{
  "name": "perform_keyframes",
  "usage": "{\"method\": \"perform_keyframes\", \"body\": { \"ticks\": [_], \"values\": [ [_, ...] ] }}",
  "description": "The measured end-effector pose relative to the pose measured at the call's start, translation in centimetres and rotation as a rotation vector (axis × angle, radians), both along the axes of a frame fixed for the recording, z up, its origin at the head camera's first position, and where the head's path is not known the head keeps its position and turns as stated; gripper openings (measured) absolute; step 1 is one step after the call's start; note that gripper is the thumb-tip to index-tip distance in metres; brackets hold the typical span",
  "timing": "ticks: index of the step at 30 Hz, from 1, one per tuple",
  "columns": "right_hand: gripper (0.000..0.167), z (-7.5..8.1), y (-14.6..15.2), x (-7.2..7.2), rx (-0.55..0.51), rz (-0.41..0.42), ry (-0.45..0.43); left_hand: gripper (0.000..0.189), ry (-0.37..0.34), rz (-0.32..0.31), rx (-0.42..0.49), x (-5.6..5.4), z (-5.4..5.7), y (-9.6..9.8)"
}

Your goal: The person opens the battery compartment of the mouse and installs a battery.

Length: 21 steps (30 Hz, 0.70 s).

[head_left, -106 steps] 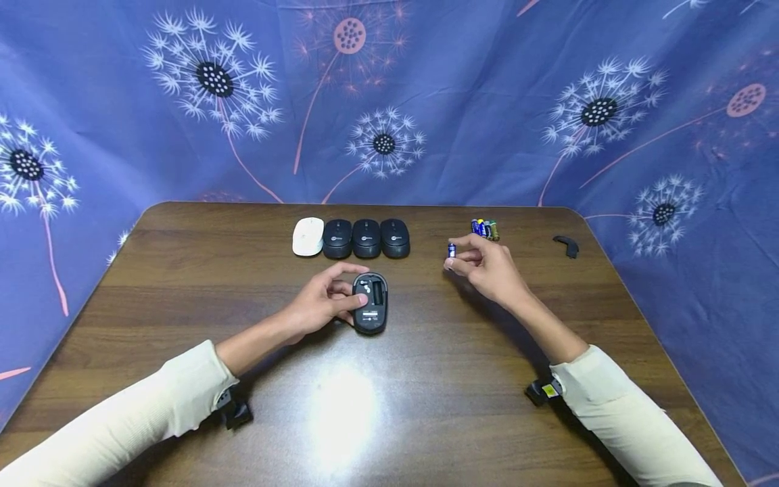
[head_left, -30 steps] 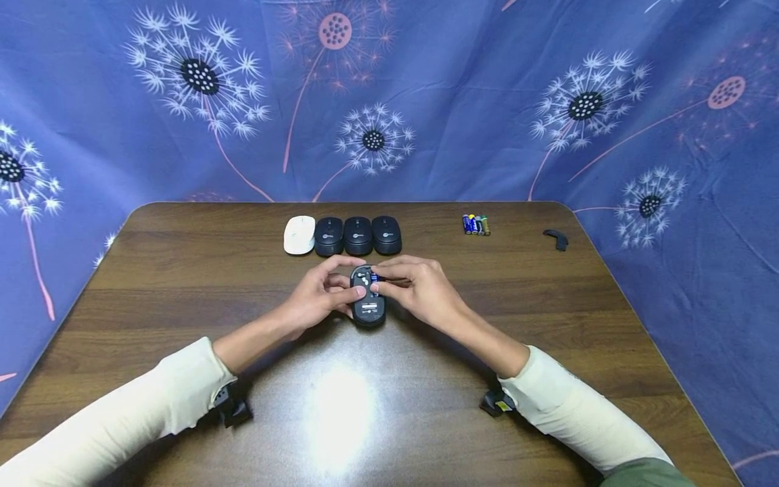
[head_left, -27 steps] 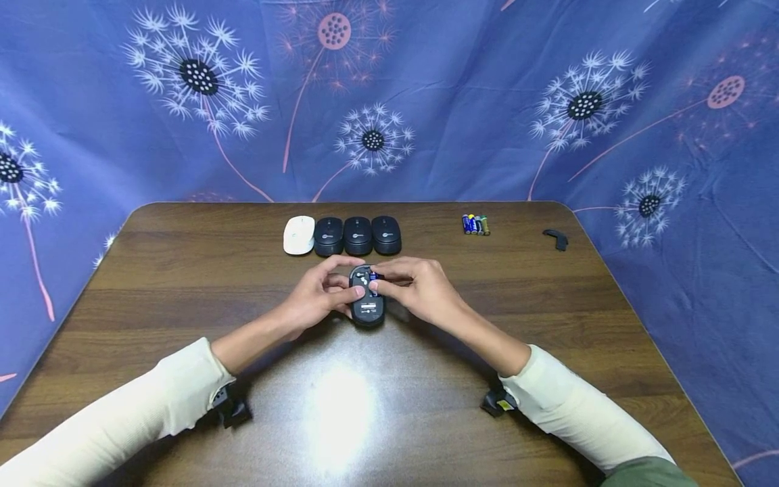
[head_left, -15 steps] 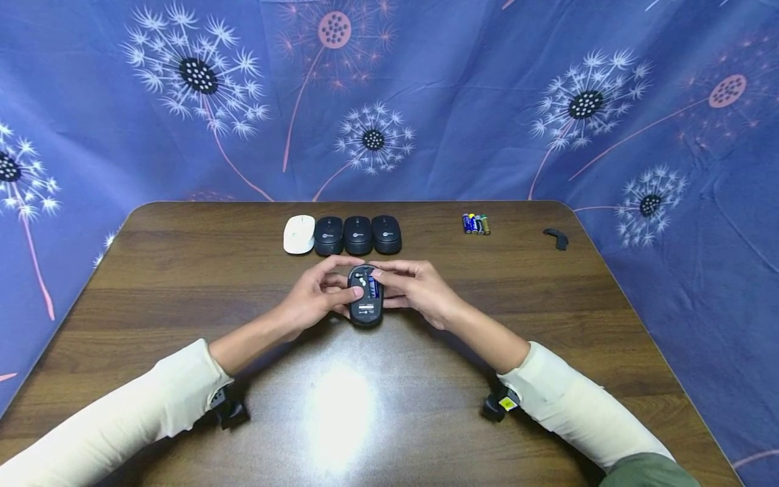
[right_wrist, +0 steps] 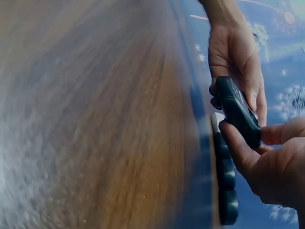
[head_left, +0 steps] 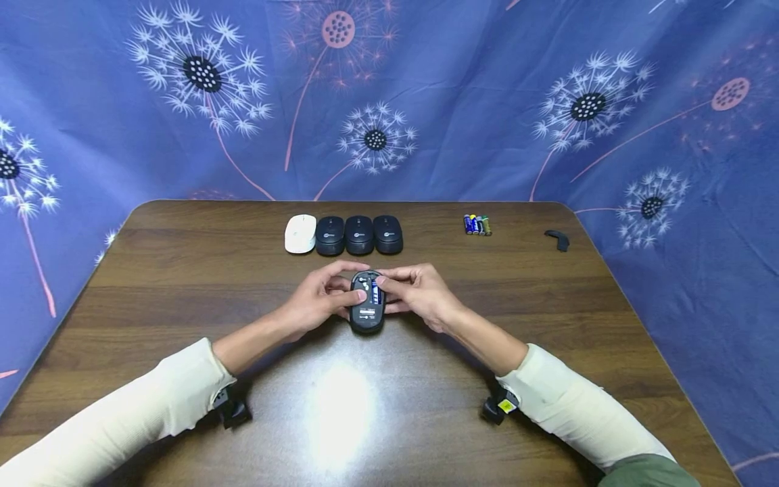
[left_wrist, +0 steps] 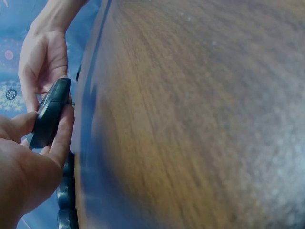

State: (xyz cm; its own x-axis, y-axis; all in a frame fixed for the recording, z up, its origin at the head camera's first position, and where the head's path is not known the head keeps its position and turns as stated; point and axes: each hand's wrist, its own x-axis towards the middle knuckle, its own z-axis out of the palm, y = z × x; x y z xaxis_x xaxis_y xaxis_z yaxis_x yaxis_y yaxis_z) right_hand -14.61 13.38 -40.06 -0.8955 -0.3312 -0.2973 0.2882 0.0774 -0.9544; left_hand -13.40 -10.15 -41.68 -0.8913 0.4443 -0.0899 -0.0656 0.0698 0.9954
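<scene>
A black computer mouse (head_left: 368, 322) is held underside up above the table, its battery bay uncovered. In the bay lies a blue and silver battery (head_left: 376, 293). My left hand (head_left: 316, 297) grips the mouse from the left, thumb on the underside. From the right, my right hand (head_left: 425, 296) holds it too, with the thumb over the battery's far end and the fingers at the mouse's side. Both wrist views show the mouse (right_wrist: 237, 110) edge-on between the two hands, with the battery out of sight there.
At the back of the table (head_left: 182, 284) stand a white mouse (head_left: 301, 235) and a row of black mice (head_left: 360, 235). Several small batteries (head_left: 477, 225) lie together at the back right. A curved black battery cover (head_left: 558, 239) is farther right. Patterned blue cloth (head_left: 462, 101) hangs behind.
My right hand brought a battery from the right to the mouse, and it now lies in the bay. The right thumb shifted to the battery's far end as the fingers moved to the mouse's side.
</scene>
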Motion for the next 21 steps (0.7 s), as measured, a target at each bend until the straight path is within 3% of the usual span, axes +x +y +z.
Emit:
{"method": "perform_keyframes", "body": {
  "ticks": [6,9,14,21],
  "values": [
    [0.032,1.2,-0.1,0.3,0.252,0.065,0.19,0.056,-0.014,-0.013,0.01,0.0,0.0,0.2],
    [0.031,1.8,-0.4,0.2,0.315,0.067,0.236,0.056,-0.013,-0.015,0.014,-0.1,0.4,0.1],
    [0.03,2.0,-0.8,-0.2,0.274,0.026,0.252,0.057,-0.041,0.013,0.012,-0.5,1.0,-0.3],
    [0.033,1.8,-1.7,-0.3,0.146,0.0,0.183,0.059,-0.043,0.079,-0.038,-0.7,1.2,-1.6]
  ]
}}
